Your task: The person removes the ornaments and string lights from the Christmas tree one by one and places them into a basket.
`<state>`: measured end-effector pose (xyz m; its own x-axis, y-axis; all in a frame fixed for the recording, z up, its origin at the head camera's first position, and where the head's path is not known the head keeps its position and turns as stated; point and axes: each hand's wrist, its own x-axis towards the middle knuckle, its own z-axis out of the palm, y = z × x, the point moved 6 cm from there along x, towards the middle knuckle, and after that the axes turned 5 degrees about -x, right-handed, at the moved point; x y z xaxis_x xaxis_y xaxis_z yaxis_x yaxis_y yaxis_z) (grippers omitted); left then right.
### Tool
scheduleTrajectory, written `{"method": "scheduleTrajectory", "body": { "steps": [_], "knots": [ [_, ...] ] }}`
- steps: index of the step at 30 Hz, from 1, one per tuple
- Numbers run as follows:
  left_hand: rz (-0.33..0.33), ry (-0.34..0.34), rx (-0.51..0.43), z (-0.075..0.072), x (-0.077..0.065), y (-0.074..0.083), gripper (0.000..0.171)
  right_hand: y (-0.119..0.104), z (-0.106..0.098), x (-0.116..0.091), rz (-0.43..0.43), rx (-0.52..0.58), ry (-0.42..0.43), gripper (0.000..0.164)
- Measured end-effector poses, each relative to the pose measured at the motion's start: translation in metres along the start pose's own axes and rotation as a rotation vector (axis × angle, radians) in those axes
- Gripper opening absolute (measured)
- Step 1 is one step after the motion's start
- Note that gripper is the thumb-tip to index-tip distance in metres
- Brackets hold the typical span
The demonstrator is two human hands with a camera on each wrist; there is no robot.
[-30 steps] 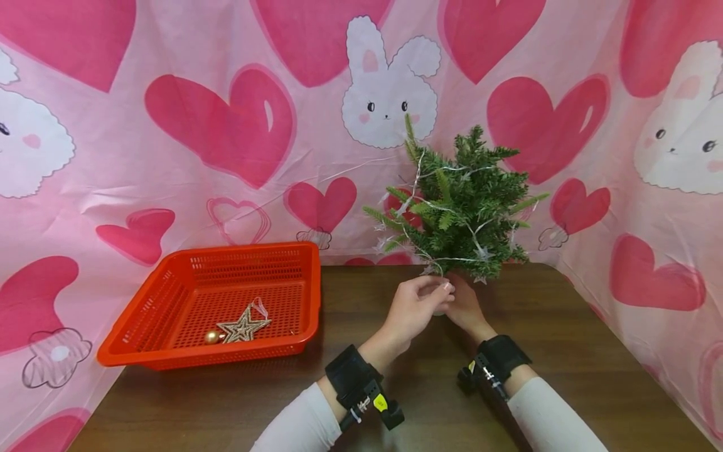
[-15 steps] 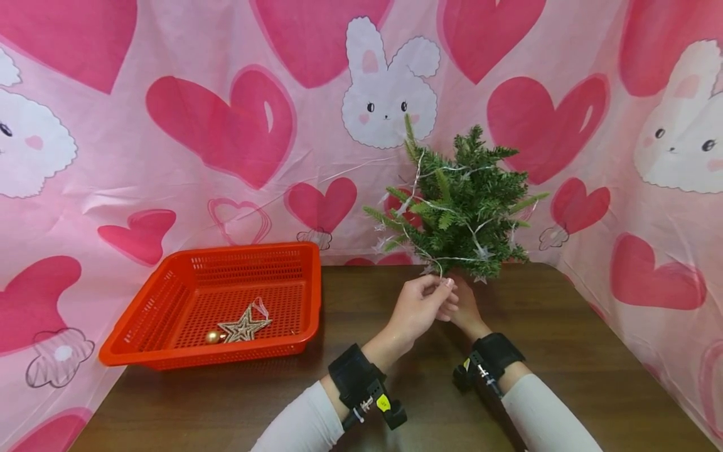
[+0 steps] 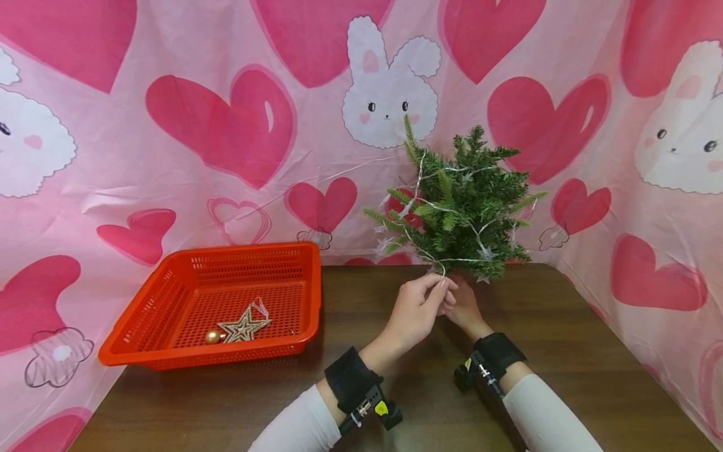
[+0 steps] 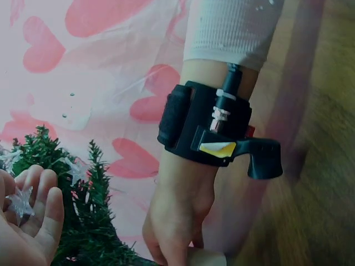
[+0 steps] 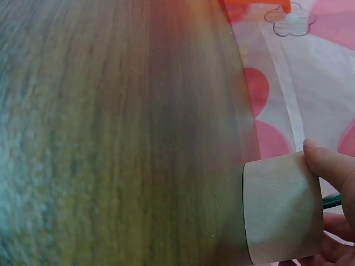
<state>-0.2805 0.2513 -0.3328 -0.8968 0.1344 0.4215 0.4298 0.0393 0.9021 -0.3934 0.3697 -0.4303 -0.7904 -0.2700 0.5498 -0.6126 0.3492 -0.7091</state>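
Note:
A small artificial Christmas tree [image 3: 474, 201] stands at the table's back right, wound with a star string light [image 3: 484, 252]. My left hand [image 3: 415, 307] pinches the string light's wire just below the lower branches. In the left wrist view, a clear plastic star [image 4: 21, 203] lies against the fingers of that hand [image 4: 41, 221]. Close beside it, my right hand [image 3: 465, 309] is partly hidden behind the left one. The right wrist view has the right hand [image 5: 335, 166] gripping the tree's pale, rounded base [image 5: 283, 208], its thumb at the rim.
On the left of the brown wooden table [image 3: 361, 402] sits an orange plastic basket [image 3: 312, 301]. A glittery star ornament [image 3: 245, 325] and a gold ball [image 3: 212, 337] lie in it. A pink heart-and-rabbit cloth [image 3: 322, 125] hangs behind and at the sides.
My left hand has shifted slightly and now draws the wire at the tree's lower front. The right hand has turned a little; the tree and basket stay almost still.

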Motion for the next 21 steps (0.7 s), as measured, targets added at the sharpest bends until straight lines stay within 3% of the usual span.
{"method": "scheduleTrajectory", "body": {
  "steps": [2, 3, 5, 8, 14, 21],
  "knots": [
    [0.030, 0.000, 0.034, -0.001, -0.001, 0.004, 0.026, 0.004, 0.000, 0.002, 0.114, -0.100, -0.032, 0.032],
    [0.044, 0.002, 0.051, -0.002, -0.001, 0.006, 0.026, 0.006, -0.002, 0.003, 0.154, -0.257, -0.025, 0.031],
    [0.061, 0.010, 0.072, -0.004, -0.003, 0.008, 0.027, 0.010, -0.002, 0.004, 0.253, -0.369, -0.062, 0.040],
    [0.085, 0.034, 0.113, -0.008, -0.004, 0.012, 0.027, 0.014, 0.000, 0.005, 0.334, -0.381, -0.109, 0.045],
    [0.156, 0.102, 0.144, -0.015, -0.007, 0.016, 0.028, 0.012, 0.000, 0.006, 0.314, -0.386, -0.116, 0.041],
    [0.248, 0.253, 0.190, -0.029, -0.009, 0.019, 0.033, 0.012, 0.001, 0.004, 0.350, -0.368, -0.156, 0.063]
  ]
}}
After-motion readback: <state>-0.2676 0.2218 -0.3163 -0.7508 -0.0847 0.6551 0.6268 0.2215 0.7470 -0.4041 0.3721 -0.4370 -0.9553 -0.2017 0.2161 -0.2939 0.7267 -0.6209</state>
